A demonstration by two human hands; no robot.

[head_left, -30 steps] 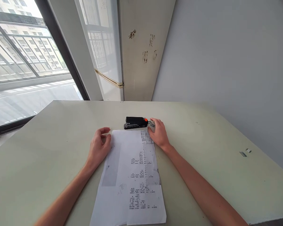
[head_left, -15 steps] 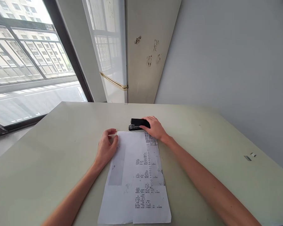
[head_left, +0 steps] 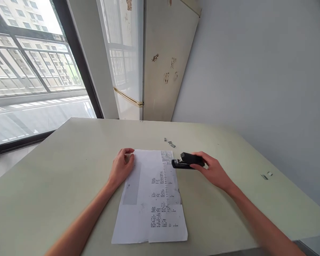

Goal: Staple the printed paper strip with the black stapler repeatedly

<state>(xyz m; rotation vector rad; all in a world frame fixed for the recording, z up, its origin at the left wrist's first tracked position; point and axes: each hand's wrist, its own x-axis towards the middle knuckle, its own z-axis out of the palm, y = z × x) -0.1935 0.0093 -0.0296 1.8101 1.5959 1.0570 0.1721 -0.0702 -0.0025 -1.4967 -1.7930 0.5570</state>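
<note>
A printed sheet of paper (head_left: pixel 146 220) lies on the table, with lines of text down its right half and a grey block on its left. At its upper left corner, my left hand (head_left: pixel 121 166) is curled, thumb and index fingertips close together on the paper's edge. My right hand (head_left: pixel 212 170) is closed around the rear of a black stapler (head_left: pixel 193 158). The stapler's jaws are parted and point left, its front end over the paper's upper right edge. Whether paper is between the jaws is hard to make out.
Several small staple strips (head_left: pixel 171 144) lie behind the paper on the pale table (head_left: pixel 69 170). More small pieces (head_left: pixel 265 176) sit near the right edge. A fridge (head_left: pixel 160 92) stands beyond the table, a window (head_left: pixel 37 64) at left and a grey wall (head_left: pixel 256 64) at right.
The stapler has moved right and nearer, from behind the paper to its right edge, in my right hand. Staple strips now show where it was. My left hand stays at the corner.
</note>
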